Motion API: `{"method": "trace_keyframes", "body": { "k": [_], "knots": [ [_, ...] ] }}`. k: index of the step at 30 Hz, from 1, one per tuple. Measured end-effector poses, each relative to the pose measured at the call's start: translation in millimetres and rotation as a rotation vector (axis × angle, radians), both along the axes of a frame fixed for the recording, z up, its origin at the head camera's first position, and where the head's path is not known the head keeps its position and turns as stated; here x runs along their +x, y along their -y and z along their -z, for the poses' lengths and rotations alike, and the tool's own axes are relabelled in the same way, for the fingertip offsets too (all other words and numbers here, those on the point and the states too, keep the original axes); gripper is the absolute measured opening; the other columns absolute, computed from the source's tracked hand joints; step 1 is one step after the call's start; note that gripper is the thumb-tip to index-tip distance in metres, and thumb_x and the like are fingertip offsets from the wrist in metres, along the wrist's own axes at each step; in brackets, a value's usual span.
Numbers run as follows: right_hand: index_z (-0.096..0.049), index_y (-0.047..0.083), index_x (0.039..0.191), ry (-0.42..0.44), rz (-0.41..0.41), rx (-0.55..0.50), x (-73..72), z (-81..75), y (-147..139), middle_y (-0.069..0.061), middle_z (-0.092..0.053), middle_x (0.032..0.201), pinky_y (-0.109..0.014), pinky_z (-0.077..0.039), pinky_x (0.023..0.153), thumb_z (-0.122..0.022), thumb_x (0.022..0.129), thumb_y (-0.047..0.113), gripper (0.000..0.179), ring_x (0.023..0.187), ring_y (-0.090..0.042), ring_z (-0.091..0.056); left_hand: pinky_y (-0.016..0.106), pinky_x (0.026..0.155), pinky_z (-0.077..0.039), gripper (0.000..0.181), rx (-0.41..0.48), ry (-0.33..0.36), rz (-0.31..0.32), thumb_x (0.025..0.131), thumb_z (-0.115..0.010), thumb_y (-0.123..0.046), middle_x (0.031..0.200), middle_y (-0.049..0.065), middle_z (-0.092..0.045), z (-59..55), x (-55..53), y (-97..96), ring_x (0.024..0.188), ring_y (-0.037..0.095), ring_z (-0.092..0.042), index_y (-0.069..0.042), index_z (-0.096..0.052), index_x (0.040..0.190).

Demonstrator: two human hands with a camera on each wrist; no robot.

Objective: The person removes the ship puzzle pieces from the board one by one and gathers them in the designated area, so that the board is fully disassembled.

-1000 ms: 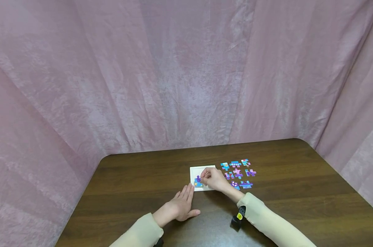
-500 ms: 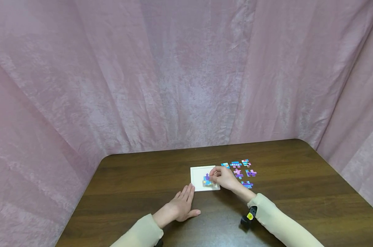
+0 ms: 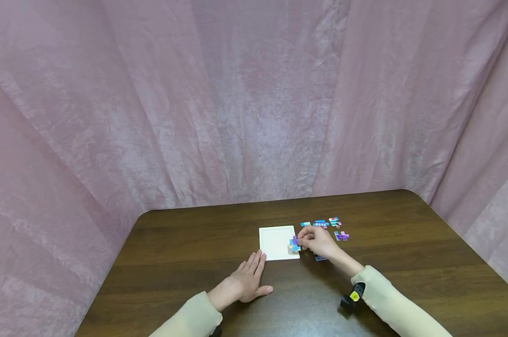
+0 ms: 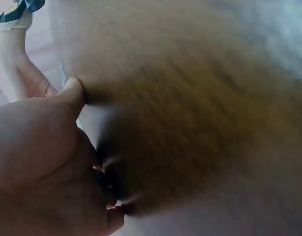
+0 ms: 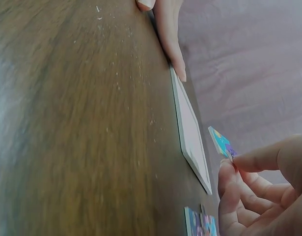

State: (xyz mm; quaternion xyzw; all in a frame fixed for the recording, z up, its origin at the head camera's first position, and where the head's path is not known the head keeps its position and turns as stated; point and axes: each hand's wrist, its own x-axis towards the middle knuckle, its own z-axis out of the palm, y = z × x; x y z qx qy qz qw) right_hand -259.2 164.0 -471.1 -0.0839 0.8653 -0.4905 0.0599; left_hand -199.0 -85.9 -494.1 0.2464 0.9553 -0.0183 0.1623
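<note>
My right hand (image 3: 320, 242) pinches a blue and purple puzzle piece (image 3: 294, 244) between thumb and fingertips. In the right wrist view this puzzle piece (image 5: 221, 142) is raised above the table, near the right end of the white puzzle tray (image 5: 192, 132). Seen from the head, it overlaps the right rim of the square puzzle tray (image 3: 275, 241), whose inside is bare white. My left hand (image 3: 247, 277) lies flat with straight fingers, its fingertips on the tray's lower left corner. The left wrist view shows my left hand (image 4: 38, 162) from the palm side, dark and blurred.
Several loose puzzle pieces (image 3: 341, 236) lie on the brown wooden table (image 3: 186, 243) right of the tray, some hidden behind my right hand. A pink curtain (image 3: 254, 103) hangs behind the table's far edge.
My right hand has moved right with the pinched puzzle piece, from over the tray's lower left to its right rim, covering more of the loose pieces. The left hand has stayed in place.
</note>
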Motion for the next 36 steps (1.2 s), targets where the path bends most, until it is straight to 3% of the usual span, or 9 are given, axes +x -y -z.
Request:
{"method": "trace_keyframes", "body": {
  "k": [11,22,25,32,36],
  "knots": [
    [-0.062,0.0,0.094,0.019,0.018,-0.012,2.0,-0.6,-23,-0.006,-0.069,0.076,-0.023,-0.046,0.057,-0.068,0.088,0.01,0.013,0.068,-0.014,-0.061,0.039,0.12,-0.024,0.086,-0.014,0.006,-0.002,0.095,-0.034,-0.064,0.164,0.011,-0.007,-3.3,1.4,-1.6,0.151,0.026,-0.013,-0.008,-0.011,0.156],
    [-0.064,0.0,0.098,0.022,0.082,0.021,3.8,-4.2,-45,-0.006,-0.071,0.079,-0.025,-0.049,0.059,-0.068,0.087,0.01,0.015,0.069,-0.014,-0.063,0.042,0.119,-0.024,0.084,-0.017,0.029,-0.001,0.096,-0.038,-0.06,0.163,0.013,-0.009,-24.9,9.7,-4.6,0.15,0.028,-0.014,-0.005,-0.012,0.155],
    [-0.064,0.0,0.099,0.035,0.092,0.023,4.3,-4.5,-50,-0.005,-0.071,0.078,-0.027,-0.051,0.061,-0.067,0.087,0.009,0.015,0.07,-0.016,-0.064,0.042,0.119,-0.024,0.085,-0.016,0.029,-0.002,0.096,-0.039,-0.06,0.163,0.014,-0.009,-25.9,10.3,-5.0,0.15,0.029,-0.014,-0.005,-0.012,0.155],
    [-0.063,0.0,0.1,0.044,0.099,0.042,4.7,-5.4,-62,-0.006,-0.069,0.076,-0.028,-0.05,0.061,-0.067,0.089,0.011,0.017,0.07,-0.016,-0.062,0.042,0.12,-0.023,0.085,-0.008,0.008,0.009,0.096,-0.033,-0.062,0.163,0.014,-0.007,-11.1,4.6,-2.4,0.151,0.028,-0.012,-0.006,-0.009,0.155],
    [-0.063,-0.001,0.101,0.054,0.109,0.034,4.5,-3.9,-66,-0.004,-0.069,0.077,-0.028,-0.052,0.061,-0.066,0.089,0.011,0.017,0.07,-0.015,-0.063,0.042,0.119,-0.024,0.085,-0.003,0.0,0.003,0.096,-0.037,-0.061,0.163,0.014,-0.01,-15.3,7.3,-3.8,0.151,0.028,-0.014,-0.005,-0.013,0.155]
  ]
}}
